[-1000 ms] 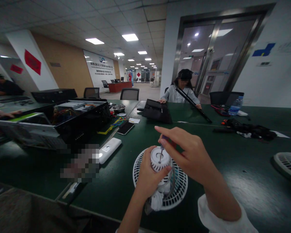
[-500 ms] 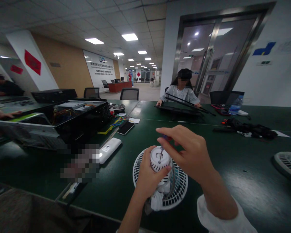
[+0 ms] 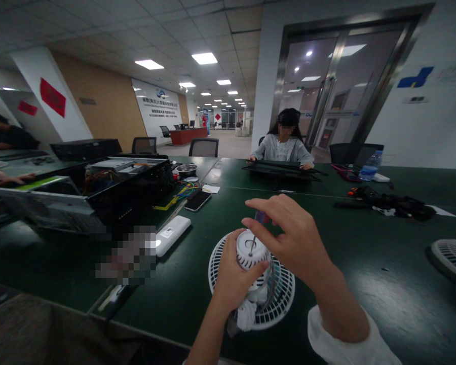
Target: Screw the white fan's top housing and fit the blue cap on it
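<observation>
A small white fan lies face down on the dark green table, its round grille (image 3: 277, 299) flat and its motor housing (image 3: 248, 249) pointing up. My left hand (image 3: 233, 281) is wrapped round that housing from below. My right hand (image 3: 292, 238) pinches the purple handle of a small screwdriver (image 3: 256, 228), whose metal tip stands in the middle of the housing's top. Both hands are closed on what they hold.
An open black computer case (image 3: 110, 190) sits at the left, with a white remote-like block (image 3: 172, 229) and a phone (image 3: 197, 201) beside it. Another white fan grille (image 3: 452, 258) lies at the right edge. A person (image 3: 283, 144) sits across the table over a flat black device (image 3: 283, 171). Cables and tools (image 3: 387, 203) lie far right.
My right fingers have shifted slightly on the screwdriver handle, as if turning it. The person opposite lowered the raised black panel flat onto the table. My left hand has not moved.
</observation>
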`<state>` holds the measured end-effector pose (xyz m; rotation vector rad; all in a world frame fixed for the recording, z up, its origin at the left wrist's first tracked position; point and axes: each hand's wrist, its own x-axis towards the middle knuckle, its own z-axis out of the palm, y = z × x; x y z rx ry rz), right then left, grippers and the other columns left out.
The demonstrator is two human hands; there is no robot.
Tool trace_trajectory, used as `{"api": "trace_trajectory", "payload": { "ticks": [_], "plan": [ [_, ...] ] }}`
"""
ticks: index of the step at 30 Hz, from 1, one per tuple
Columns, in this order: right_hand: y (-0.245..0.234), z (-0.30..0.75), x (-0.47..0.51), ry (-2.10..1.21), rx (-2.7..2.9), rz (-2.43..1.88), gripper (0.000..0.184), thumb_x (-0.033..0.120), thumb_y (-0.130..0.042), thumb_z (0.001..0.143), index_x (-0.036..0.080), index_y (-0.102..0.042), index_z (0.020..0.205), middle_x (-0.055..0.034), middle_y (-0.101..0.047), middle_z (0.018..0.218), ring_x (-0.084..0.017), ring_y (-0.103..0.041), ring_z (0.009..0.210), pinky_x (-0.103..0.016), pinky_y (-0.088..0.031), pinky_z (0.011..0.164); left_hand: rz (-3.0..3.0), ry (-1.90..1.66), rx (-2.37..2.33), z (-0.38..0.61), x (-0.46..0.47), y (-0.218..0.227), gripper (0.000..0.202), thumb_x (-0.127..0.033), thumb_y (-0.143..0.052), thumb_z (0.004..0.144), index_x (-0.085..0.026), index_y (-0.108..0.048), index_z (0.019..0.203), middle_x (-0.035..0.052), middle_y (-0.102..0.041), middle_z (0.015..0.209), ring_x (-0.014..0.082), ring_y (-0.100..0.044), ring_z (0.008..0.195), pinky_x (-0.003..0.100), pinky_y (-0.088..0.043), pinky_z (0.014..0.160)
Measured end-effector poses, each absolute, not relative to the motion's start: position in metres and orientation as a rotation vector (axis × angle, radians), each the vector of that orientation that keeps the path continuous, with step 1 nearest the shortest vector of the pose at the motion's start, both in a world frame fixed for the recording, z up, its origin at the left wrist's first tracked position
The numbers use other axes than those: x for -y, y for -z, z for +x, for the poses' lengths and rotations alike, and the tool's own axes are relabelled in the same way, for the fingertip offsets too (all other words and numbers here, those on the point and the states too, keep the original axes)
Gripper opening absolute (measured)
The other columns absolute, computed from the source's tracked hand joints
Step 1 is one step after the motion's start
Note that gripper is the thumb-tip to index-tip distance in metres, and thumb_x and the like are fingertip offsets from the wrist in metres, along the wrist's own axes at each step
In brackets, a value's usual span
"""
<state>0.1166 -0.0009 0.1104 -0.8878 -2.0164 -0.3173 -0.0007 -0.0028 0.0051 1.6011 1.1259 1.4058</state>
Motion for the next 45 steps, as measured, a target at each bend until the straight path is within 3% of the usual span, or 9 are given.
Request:
{"api": "trace_trajectory", "payload": {
  "ticks": [3,6,12,17,45],
  "plan": [
    [-0.112,0.118,0.004,0.136,2.092,-0.877,0.033,0.015,-0.047,0.082,0.013,-0.054,0.114,-0.0083,-0.064,0.093,-0.018,-0.056,0.083,-0.031,-0.047,0.069,1.612,-1.399,-1.134,-0.001,0.003,-0.004,0.055,-0.021,-0.068,0.066,-0.021,-0.043,0.115,0.0059,-0.054,0.112,0.0244,-0.051,0.105,0.039,-0.037,0.091],
    [-0.112,0.12,0.006,0.013,2.132,-0.868,0.038,0.011,-0.045,0.082,0.014,-0.05,0.119,-0.0054,-0.064,0.092,-0.014,-0.057,0.079,-0.027,-0.048,0.069,1.614,-1.403,-1.129,-0.001,0.003,-0.004,0.056,-0.021,-0.068,0.067,-0.021,-0.043,0.116,0.0057,-0.053,0.113,0.0239,-0.051,0.105,0.038,-0.037,0.092],
    [-0.106,0.12,-0.003,0.416,2.074,-0.943,0.02,0.022,-0.052,0.083,0.012,-0.06,0.098,-0.0054,-0.063,0.074,-0.017,-0.055,0.068,-0.027,-0.044,0.059,1.573,-1.381,-1.149,0.0,0.004,-0.005,0.057,-0.022,-0.069,0.064,-0.02,-0.044,0.115,0.0064,-0.055,0.112,0.0247,-0.052,0.105,0.038,-0.037,0.091],
    [-0.104,0.121,-0.008,0.515,2.057,-0.971,0.014,0.02,-0.049,0.084,0.012,-0.059,0.09,-0.0041,-0.059,0.068,-0.016,-0.054,0.064,-0.028,-0.042,0.058,1.556,-1.358,-1.168,-0.001,0.003,-0.005,0.056,-0.022,-0.069,0.064,-0.02,-0.044,0.114,0.0065,-0.055,0.112,0.0251,-0.051,0.106,0.039,-0.037,0.093],
    [-0.107,0.126,-0.007,0.519,2.052,-0.968,0.013,0.019,-0.044,0.085,0.014,-0.056,0.091,-0.0038,-0.059,0.07,-0.016,-0.054,0.065,-0.028,-0.043,0.06,1.574,-1.358,-1.17,-0.001,0.003,-0.005,0.056,-0.023,-0.069,0.065,-0.021,-0.044,0.115,0.0067,-0.053,0.115,0.0253,-0.05,0.108,0.04,-0.036,0.095]
  ]
}}
